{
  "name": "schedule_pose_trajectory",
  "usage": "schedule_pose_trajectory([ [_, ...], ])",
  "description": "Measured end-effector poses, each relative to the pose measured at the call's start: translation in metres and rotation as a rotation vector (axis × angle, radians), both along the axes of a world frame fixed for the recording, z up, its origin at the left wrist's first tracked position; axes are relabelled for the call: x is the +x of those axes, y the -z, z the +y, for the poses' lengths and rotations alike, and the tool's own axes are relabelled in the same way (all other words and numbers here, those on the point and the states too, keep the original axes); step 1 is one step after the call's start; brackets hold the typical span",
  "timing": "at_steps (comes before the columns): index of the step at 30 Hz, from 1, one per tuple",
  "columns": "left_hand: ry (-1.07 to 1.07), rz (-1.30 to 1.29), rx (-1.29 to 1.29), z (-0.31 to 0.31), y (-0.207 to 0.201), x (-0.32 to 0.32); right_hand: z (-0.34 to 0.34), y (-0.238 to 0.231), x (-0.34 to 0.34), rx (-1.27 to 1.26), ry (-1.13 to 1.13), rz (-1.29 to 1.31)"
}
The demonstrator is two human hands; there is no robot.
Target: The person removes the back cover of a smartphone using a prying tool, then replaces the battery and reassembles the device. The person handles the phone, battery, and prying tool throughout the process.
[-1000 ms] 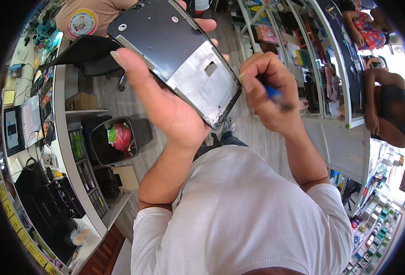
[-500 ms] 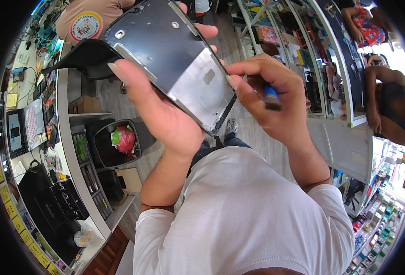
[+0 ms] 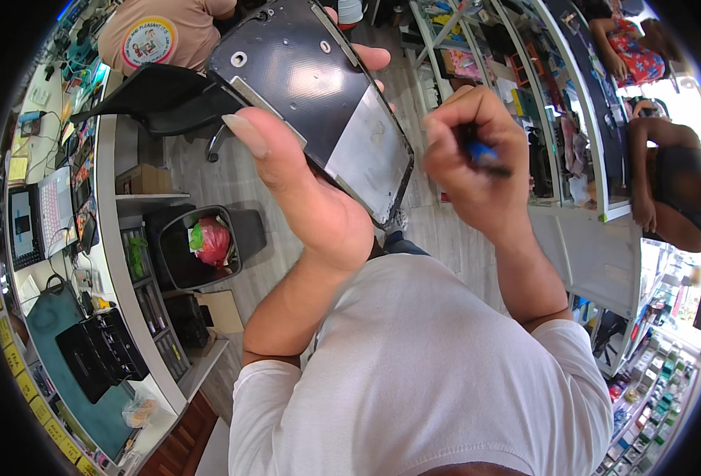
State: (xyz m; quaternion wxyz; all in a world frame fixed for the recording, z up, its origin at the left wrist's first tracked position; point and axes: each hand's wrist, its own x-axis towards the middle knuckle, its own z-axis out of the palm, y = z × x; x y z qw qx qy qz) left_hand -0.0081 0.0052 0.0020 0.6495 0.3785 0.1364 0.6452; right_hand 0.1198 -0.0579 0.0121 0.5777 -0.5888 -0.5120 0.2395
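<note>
A flat black device panel with a silver metal section (image 3: pixel 370 147) and metal strips along its sides lies tilted in my left hand (image 3: pixel 311 202). The thumb presses along its near left edge, and the other fingertips come round from underneath on the far right side. My right hand (image 3: pixel 477 159) is closed around a small brush with a blue handle (image 3: pixel 485 153), smeared by motion. It hovers to the right of the panel, apart from it. Dark, rough residue runs along the panel's lower right rim.
A black bin (image 3: pixel 177 252) holding red and green bags stands on the floor at left. Beside it runs a cluttered desk with a laptop (image 3: pixel 55 213). A black chair (image 3: pixel 160 99) and a seated person are ahead. Glass display shelves (image 3: pixel 553 135) and other people are at right.
My right hand has pulled away from the panel's right edge, where its fingertips were, and has turned with the brush. The panel and my left hand have shifted slightly right.
</note>
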Motion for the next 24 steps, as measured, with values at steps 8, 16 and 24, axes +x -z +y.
schedule_pose_trajectory([
  [8, -0.004, 0.012, 0.055, 0.001, -0.001, 0.001, 0.004, -0.006, 0.008, 0.019, -0.08, -0.239],
  [16, 0.029, 0.161, 0.142, -0.008, -0.004, -0.003, 0.005, -0.014, -0.003, 0.106, -0.008, -0.441],
  [24, 0.017, 0.271, 0.233, -0.01, -0.005, -0.005, 0.012, -0.01, -0.003, 0.191, -0.074, -0.551],
])
